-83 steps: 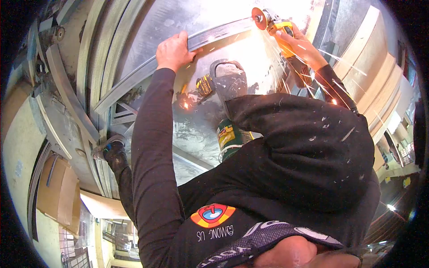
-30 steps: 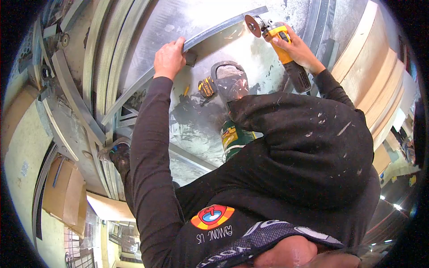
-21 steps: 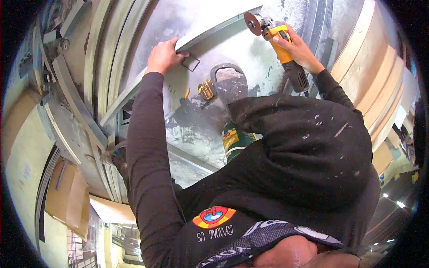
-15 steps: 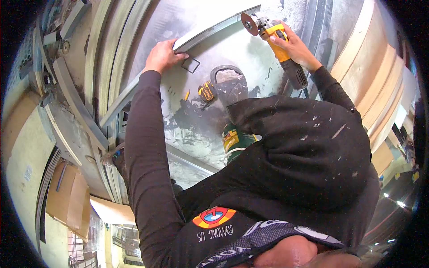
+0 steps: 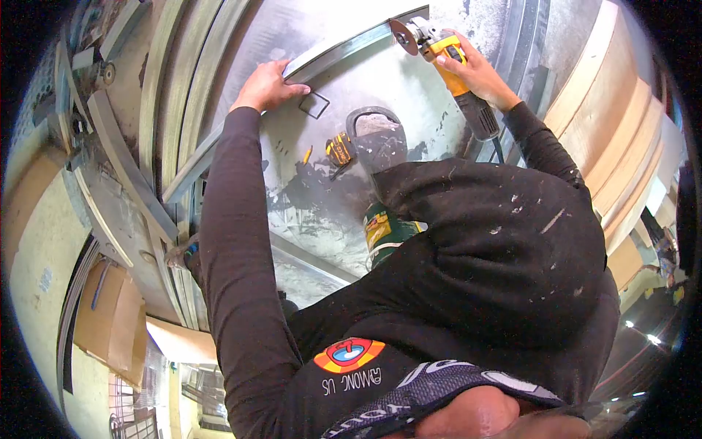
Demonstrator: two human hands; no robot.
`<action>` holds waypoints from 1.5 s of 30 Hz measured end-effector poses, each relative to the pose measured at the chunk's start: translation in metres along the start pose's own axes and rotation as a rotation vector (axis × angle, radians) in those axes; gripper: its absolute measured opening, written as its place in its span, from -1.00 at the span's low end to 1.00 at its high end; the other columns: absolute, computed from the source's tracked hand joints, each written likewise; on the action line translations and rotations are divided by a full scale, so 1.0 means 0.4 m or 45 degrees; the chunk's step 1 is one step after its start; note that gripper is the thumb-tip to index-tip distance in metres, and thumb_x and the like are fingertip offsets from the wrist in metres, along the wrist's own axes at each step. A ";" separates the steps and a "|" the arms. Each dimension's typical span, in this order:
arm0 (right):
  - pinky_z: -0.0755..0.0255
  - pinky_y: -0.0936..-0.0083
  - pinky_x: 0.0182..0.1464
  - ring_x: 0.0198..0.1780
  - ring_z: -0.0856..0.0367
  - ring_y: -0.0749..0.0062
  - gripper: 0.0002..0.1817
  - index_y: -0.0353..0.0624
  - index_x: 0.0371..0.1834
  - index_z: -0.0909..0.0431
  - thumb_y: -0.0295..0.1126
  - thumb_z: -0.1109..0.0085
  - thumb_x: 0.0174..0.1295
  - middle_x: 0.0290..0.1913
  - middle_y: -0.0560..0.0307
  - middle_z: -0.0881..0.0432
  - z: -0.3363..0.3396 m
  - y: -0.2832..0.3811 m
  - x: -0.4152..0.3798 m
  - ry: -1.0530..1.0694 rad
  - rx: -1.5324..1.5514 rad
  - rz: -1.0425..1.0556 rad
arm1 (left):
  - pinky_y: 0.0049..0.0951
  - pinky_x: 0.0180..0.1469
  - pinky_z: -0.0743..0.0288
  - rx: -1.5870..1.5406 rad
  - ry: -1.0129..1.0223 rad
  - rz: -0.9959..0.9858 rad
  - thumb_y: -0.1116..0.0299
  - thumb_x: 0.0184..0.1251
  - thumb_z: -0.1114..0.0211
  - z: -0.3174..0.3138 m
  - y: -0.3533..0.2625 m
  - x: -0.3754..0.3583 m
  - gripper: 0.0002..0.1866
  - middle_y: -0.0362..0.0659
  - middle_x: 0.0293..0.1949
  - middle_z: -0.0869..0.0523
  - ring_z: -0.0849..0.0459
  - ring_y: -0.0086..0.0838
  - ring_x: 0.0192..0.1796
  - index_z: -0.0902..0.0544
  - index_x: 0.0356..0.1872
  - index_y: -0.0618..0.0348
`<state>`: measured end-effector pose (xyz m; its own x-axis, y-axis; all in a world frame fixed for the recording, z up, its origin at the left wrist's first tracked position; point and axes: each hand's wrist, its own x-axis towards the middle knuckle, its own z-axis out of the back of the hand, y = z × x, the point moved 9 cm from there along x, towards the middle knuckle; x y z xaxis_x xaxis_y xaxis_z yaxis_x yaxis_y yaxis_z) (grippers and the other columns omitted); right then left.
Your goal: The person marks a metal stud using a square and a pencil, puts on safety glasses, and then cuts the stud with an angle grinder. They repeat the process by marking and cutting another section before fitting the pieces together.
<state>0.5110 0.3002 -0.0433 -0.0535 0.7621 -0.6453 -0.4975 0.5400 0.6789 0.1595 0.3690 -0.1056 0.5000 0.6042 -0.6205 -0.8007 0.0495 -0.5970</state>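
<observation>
My left hand (image 5: 270, 86) is closed around the near end of a long grey metal tube (image 5: 340, 53), which runs up and to the right. In my right hand (image 5: 479, 72) is a yellow and black angle grinder (image 5: 451, 75), gripped around its body. Its thin cutting disc (image 5: 404, 37) stands right at the far part of the tube, overlapping it in this view. A small square wire-like frame (image 5: 315, 104) lies on the floor just below my left hand.
A yellow tape measure (image 5: 338, 149) and a yellow pencil-like stick (image 5: 308, 154) lie on the stained floor, near a footwear-like dark shape (image 5: 382, 139). Long metal bars (image 5: 164, 95) line the left. Curved wooden boards (image 5: 596, 110) stack up at the right.
The grinder has shifted slightly up and left, bringing its disc closer to the tube's far part. My left hand stays on the tube, nearly still.
</observation>
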 end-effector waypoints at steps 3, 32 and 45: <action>-0.54 0.49 0.05 0.04 -0.57 0.40 -0.04 -0.05 0.61 -0.03 0.18 -0.24 0.30 0.08 0.03 -0.53 -0.002 0.001 -0.001 -0.002 -0.042 -0.025 | -0.15 0.00 -0.59 0.059 -0.035 -0.011 0.05 -0.01 -0.60 -0.001 0.009 0.007 -0.42 0.12 -0.21 -0.78 -0.77 -0.05 -0.13 -0.72 -0.03 0.24; -0.42 0.51 0.20 0.15 -0.54 0.45 -0.26 -0.04 0.50 -0.21 -0.02 -0.27 0.36 0.17 0.11 -0.54 0.006 0.008 0.032 -0.099 0.213 0.084 | -0.14 0.10 -0.56 0.040 0.024 0.125 0.07 0.03 -0.57 0.001 0.000 -0.010 -0.43 0.03 -0.10 -0.79 -0.74 -0.09 0.01 -0.71 0.09 0.04; -0.48 0.47 0.13 0.09 -0.59 0.43 -0.30 -0.02 0.49 -0.23 -0.06 -0.27 0.37 0.13 0.10 -0.60 0.023 0.051 0.033 -0.131 0.046 0.095 | -0.09 0.01 -0.59 0.055 -0.132 0.031 -0.02 0.02 -0.54 -0.004 -0.006 -0.021 -0.46 0.11 -0.18 -0.78 -0.75 -0.01 -0.07 -0.74 -0.05 0.14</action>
<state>0.5079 0.3245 -0.0346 0.0009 0.8323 -0.5544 -0.4637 0.4915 0.7372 0.1577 0.3624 -0.0997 0.4449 0.6848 -0.5772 -0.8270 0.0667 -0.5582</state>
